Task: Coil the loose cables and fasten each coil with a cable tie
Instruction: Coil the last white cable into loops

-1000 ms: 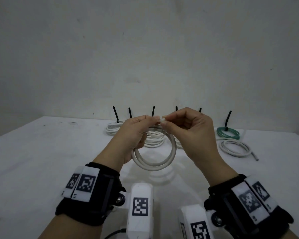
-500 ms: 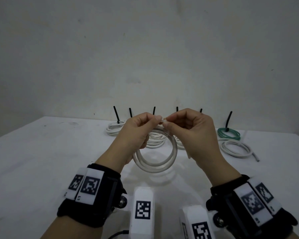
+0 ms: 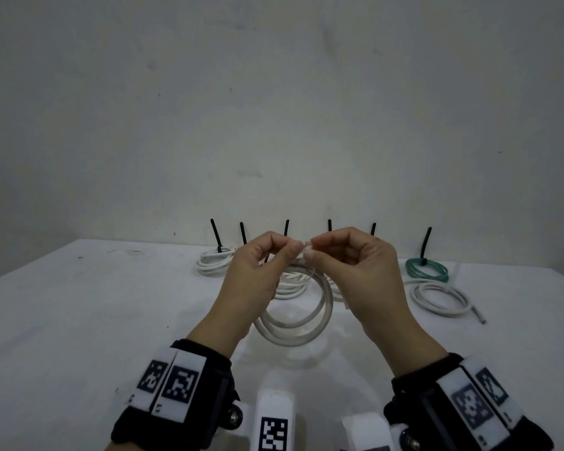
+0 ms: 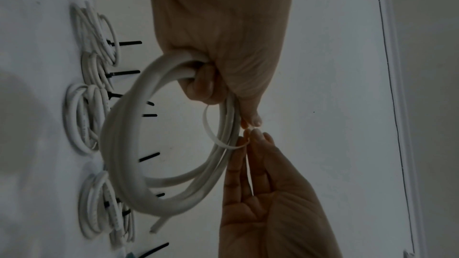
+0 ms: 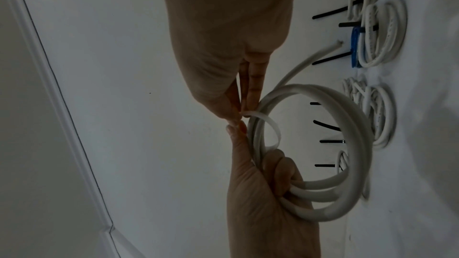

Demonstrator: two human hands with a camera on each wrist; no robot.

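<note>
Here the coil (image 3: 293, 317) of white cable hangs in the air above the tabletop (image 3: 79, 320), upright, between the two hands and nearer than the row of finished coils. A white tie (image 4: 211, 130) loops round the coil's strands at its top; the wrist views show it as a flat band arching off the strands, with its ends meeting at the fingertips. One cut end of the cable sticks out free from the coil.

The left hand (image 3: 258, 278) has its lower fingers curled round the coil's strands, gripping them, while its thumb and forefinger pinch one end of the tie. The right hand (image 3: 358, 275) pinches the other end between thumb and fingertips; its remaining fingers lie straight and close together. The two pinches meet tip to tip at the top of the coil.

Beyond the hands, on the far part of the tabletop, lie several white coils (image 3: 214, 263), each bound with a black tie (image 3: 215, 234) whose tail stands up. To the far right sits a green coil (image 3: 426, 270), also bound with a black tie. Just nearer than it lies an untied coil (image 3: 442, 299) of white cable, one end trailing right. A pale wall (image 3: 274, 109) rises behind the tabletop.
</note>
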